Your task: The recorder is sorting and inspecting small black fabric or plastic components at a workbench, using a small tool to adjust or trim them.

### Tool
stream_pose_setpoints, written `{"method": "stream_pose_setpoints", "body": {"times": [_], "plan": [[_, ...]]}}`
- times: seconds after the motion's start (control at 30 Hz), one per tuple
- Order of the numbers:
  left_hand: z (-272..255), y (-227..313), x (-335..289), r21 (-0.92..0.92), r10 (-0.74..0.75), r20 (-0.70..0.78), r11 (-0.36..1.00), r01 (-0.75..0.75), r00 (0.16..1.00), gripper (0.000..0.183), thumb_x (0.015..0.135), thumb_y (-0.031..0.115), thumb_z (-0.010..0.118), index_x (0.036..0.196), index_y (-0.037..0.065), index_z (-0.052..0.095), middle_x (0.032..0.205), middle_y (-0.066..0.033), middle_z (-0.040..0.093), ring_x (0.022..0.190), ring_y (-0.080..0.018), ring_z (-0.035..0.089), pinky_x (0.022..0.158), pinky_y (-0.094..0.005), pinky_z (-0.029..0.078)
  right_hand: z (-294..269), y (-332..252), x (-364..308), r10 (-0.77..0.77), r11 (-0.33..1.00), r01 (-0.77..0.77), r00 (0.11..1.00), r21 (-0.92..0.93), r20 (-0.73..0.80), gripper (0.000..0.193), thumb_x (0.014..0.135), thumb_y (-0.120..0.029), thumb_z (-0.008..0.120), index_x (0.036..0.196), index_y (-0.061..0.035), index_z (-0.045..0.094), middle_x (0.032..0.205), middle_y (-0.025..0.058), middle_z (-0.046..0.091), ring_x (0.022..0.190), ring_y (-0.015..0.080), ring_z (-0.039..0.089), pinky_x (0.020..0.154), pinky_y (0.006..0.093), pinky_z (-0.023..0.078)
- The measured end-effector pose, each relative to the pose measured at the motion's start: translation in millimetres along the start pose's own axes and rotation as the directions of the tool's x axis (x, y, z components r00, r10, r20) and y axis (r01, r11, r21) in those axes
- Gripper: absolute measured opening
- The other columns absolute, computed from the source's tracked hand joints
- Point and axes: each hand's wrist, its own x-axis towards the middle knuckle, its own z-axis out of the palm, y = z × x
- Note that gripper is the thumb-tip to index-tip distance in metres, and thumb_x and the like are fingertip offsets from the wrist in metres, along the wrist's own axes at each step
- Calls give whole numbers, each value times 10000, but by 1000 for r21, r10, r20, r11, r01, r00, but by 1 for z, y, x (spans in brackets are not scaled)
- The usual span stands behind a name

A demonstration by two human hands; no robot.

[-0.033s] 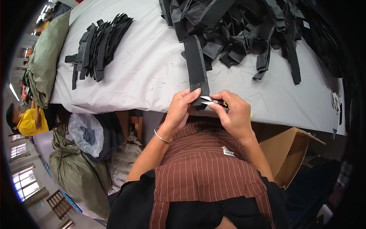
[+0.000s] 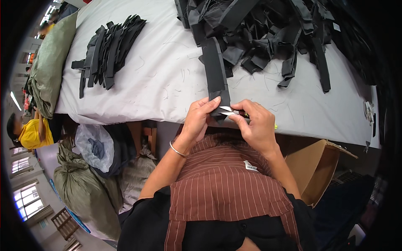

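White cloth covers the table, which carries black fabric pieces across its far half. At the near edge, a person wearing a striped brown apron works with both hands over a long black strap. The strap runs from the big heap of black straps at the far right of the table down to the near edge, where its end hangs just past the rim. The left hand, a thin bangle on its wrist, pinches that end, thumb below and fingertips on top. The right hand is closed around small thread snips, whose pale blades point left and meet the strap end right beside the left fingertips. A neat stack of black straps lies at the far left of the table, well apart from the hands. A cardboard box stands under the near right edge. Sacks and bags crowd the floor on the left, where another person in yellow sits.
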Motion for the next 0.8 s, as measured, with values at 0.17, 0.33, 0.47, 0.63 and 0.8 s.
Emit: {"method": "stream_pose_setpoints", "body": {"times": [0.17,0.33,0.47,0.63,0.8], "plan": [[11,3,-2,-8,28,-74,1000,-29,997,226,952,226,575,957,7,632,830,-27,648,706,-66,598,636,-219,497,1,-1,1,-101,990,99,995,-103,-15,177,737,-192,748,840,-98,639,718,14,630,615,210,558,576,340,429],[7,2,-2,-37,7,-44,999,-9,999,203,950,197,565,967,5,627,865,-51,664,749,-94,625,686,-254,516,3,-1,1,-157,977,153,987,-151,-16,175,722,-188,755,818,-99,639,706,11,626,607,220,544,576,337,419],[-1,-1,-2,-72,4,-21,997,-5,1000,215,949,188,561,962,-12,638,881,-59,668,757,-104,628,696,-259,516,-3,5,-3,-77,994,74,996,-80,-38,148,741,-130,748,835,-79,646,707,18,633,616,172,563,601,298,439],[1,1,-3,-89,34,-80,995,-41,996,257,951,183,554,1006,-52,642,923,-86,673,795,-123,635,730,-267,513,-6,27,-17,245,859,-266,964,437,104,115,812,-67,701,891,-13,637,746,27,642,715,82,574,672,236,457],[0,2,-4,-79,36,-44,996,-40,998,272,953,178,550,1031,-67,638,947,-101,676,817,-136,640,772,-265,509,1,27,-18,234,835,-253,967,489,102,129,841,-74,687,904,19,624,779,29,645,745,83,576,683,237,463]]}}
